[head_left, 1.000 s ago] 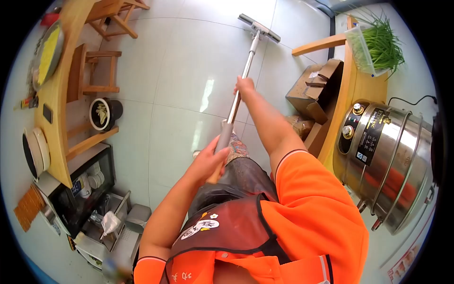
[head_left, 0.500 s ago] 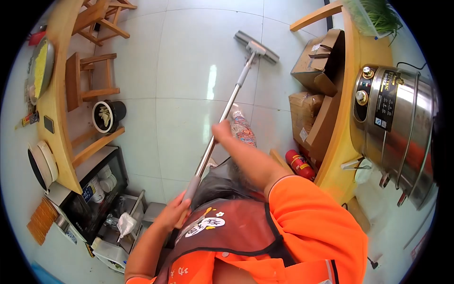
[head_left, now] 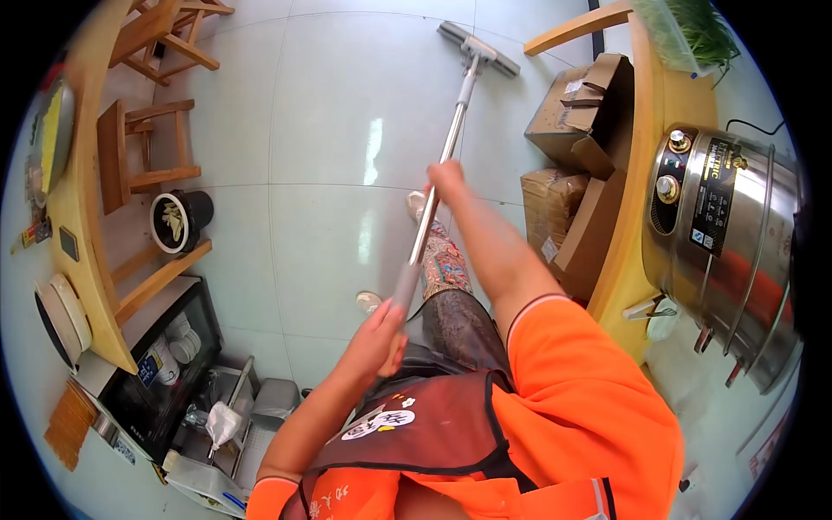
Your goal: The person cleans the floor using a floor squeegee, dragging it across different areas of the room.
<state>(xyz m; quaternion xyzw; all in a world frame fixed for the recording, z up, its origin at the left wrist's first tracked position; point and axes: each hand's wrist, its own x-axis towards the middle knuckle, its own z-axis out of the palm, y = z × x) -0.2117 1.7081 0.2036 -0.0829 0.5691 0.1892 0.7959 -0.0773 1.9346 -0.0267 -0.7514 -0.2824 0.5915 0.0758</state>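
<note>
A mop with a long silver pole and a flat grey head slants across the tiled floor. Its head lies on the tiles at the top of the view, left of the cardboard boxes. Partway along the pole, my right hand is wrapped round the metal. Lower down, near my apron, my left hand grips the grey handle end. Both of my feet show on the floor under the pole, one shoe farther forward.
Cardboard boxes sit under the right table, which bears a large steel electric cooker. On the left are wooden stools, a black bucket, a table edge and a glass-fronted cabinet.
The mop head has shifted slightly forward and to the right. Both hands have moved right and upward in view with the pole. One foot has come into sight on the left.
</note>
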